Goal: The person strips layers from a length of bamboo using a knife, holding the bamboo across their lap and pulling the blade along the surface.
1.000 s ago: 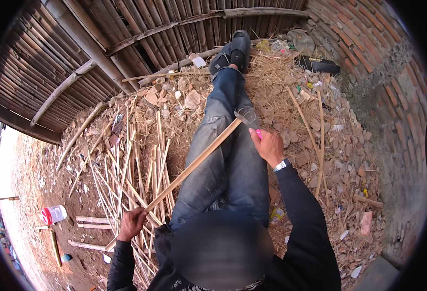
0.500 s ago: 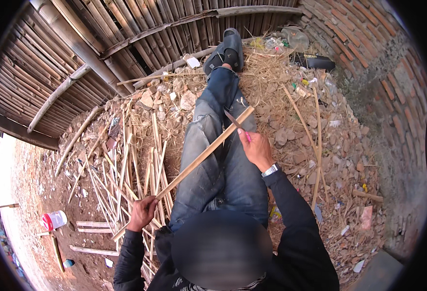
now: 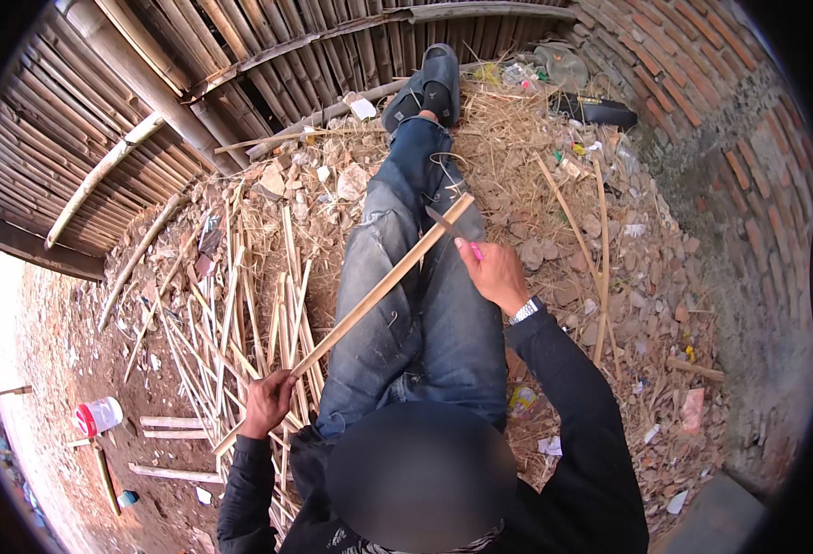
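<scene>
A long pale bamboo strip (image 3: 383,288) slants across my outstretched legs (image 3: 379,268), its far end above the knees. My left hand (image 3: 269,403) is closed around the strip's lower part, beside my left hip. In my right hand (image 3: 496,274) is a knife (image 3: 442,222) with a pink handle, gripped with the fingers closed. Its blade lies against the strip close to the far end. Thin curled shavings (image 3: 445,166) stand beyond that end, over the trousers.
Many split bamboo strips (image 3: 231,342) lie heaped on the ground at my left. A red-and-white bucket (image 3: 99,417) stands farther left. Two long strips (image 3: 602,268) rest on rubble at the right, before a brick wall (image 3: 748,175). A bamboo fence (image 3: 305,46) rises beyond my feet.
The knife and my right hand have shifted slightly along the strip's far end. A longer curled shaving now stands there. My left hand keeps its hold, and the view has moved a little.
</scene>
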### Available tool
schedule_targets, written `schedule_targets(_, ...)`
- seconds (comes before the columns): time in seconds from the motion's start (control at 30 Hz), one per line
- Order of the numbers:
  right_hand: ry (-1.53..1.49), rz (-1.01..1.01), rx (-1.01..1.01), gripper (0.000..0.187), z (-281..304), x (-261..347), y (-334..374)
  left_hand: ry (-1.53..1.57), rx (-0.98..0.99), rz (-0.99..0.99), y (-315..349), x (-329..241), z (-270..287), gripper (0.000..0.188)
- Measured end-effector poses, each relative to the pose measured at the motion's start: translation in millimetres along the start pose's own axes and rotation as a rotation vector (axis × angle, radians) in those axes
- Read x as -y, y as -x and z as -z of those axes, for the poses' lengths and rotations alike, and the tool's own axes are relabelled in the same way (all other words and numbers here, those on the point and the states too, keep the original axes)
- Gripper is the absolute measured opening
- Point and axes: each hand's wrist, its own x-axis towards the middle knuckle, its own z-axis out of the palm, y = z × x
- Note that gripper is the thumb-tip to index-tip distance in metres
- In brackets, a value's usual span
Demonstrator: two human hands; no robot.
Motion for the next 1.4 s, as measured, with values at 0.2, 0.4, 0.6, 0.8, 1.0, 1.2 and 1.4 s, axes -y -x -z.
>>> schedule_targets(0.2, 0.068, -0.059, 0.043, 0.062, 3.5, -10.4, -7.8, -0.005, 0.050, -0.004, -5.0, 0.9, 10.3, 0.016)
schedule_targets(0.4, 0.172, -0.333, -0.217, 0.059, 36.2, -86.2, -44.8, 0.030, 0.073, -0.001, 2.1, 4.8, 21.0, 0.014)
schedule_targets(0.6, -0.112, -0.008, -0.027, 0.062, 31.4, 13.5, -15.8, -0.066, 0.053, 0.006, -2.3, -3.3, 16.3, 0.014)
schedule_targets(0.8, -0.156, 0.115, 0.194, 0.061, -23.1, 44.4, 21.8, 0.025, 0.132, 0.150, 22.6, -2.9, 57.3, 0.026)
schedule_targets(1.0, -0.067, 0.088, 0.238, 0.058, -49.7, 69.2, 41.9, -0.054, 0.089, 0.191, 65.1, 10.5, 90.7, 0.025)
schedule_targets(1.2, -0.030, 0.020, 0.136, 0.062, -26.9, 36.5, 21.1, -0.172, 0.048, 0.285, 125.9, 57.0, 125.3, 0.024)
schedule_targets(1.4, -0.148, 0.049, 0.037, 0.060, -12.5, 31.3, 22.6, -0.115, -0.029, 0.310, 153.2, 67.7, 111.1, 0.027)
